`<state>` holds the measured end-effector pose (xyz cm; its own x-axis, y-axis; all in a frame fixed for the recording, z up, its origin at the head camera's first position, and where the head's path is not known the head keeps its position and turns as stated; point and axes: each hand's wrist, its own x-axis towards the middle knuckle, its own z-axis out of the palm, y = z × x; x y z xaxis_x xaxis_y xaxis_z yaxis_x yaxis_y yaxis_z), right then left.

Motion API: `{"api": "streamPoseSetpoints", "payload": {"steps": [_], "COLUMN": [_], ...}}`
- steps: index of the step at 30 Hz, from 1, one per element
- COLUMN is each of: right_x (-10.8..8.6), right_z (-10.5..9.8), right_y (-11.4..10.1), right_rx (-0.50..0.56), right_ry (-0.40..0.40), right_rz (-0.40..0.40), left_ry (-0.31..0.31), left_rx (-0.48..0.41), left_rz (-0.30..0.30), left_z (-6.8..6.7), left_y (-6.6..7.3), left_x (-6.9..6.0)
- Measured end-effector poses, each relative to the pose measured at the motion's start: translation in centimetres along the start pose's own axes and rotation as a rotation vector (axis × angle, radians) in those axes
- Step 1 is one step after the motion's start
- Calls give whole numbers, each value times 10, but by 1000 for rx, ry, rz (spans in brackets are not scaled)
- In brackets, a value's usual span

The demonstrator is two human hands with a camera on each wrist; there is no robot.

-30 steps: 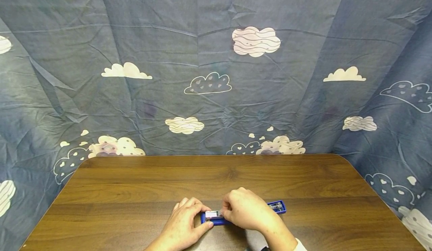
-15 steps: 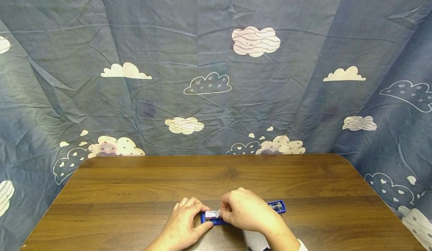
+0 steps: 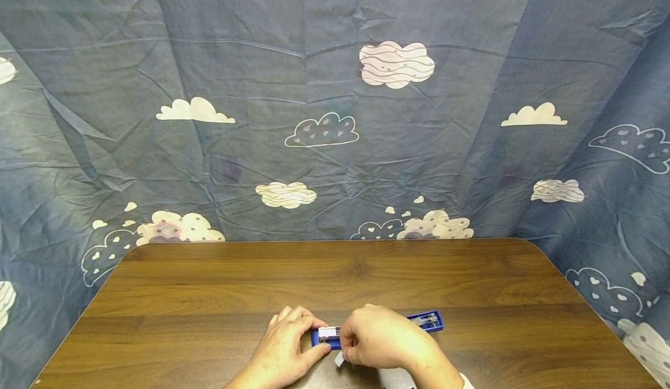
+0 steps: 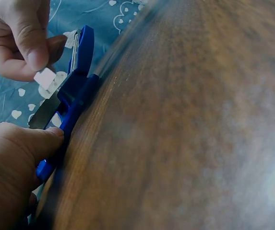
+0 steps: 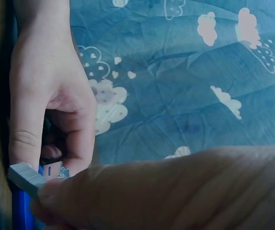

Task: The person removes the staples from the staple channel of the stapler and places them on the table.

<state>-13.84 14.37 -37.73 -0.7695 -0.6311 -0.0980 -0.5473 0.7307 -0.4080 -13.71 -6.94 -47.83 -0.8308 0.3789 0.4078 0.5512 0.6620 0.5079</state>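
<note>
Head view: the left hand (image 3: 285, 342) grips the left end of 1 opened blue stapler (image 3: 335, 345) on the table (image 3: 235, 284); the right hand (image 3: 384, 338) pinches 1 staple strip (image 3: 339, 359) just beside it. Left wrist view: the strip juts from the right hand's grasp. Right wrist view: the strip looks ridged.

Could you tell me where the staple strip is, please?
In the head view's bottom centre, the staple strip is pinched by the right hand, just below the stapler.
</note>
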Motion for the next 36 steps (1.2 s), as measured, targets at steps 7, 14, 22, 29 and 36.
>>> {"api": "streamPoseSetpoints", "payload": {"steps": [7,14,22,29,36], "right_x": [0,0,0,1,2], "right_z": [3,7,13,18,20], "right_y": [-2,-7,-12,-17,-15], "right_rx": [-51,-89,-101,-133,-165], "right_ry": [-6,-35,-70,-85,-60], "right_rz": [-25,-40,-41,-49,-61], "left_ry": [13,14,6,16,6], "left_rx": [10,10,15,23,14], "left_rz": [13,17,12,23,12], "left_z": [1,2,2,2,1], "left_y": [-1,-2,-2,-2,-2], "left_x": [0,-1,-1,-1,-1]}}
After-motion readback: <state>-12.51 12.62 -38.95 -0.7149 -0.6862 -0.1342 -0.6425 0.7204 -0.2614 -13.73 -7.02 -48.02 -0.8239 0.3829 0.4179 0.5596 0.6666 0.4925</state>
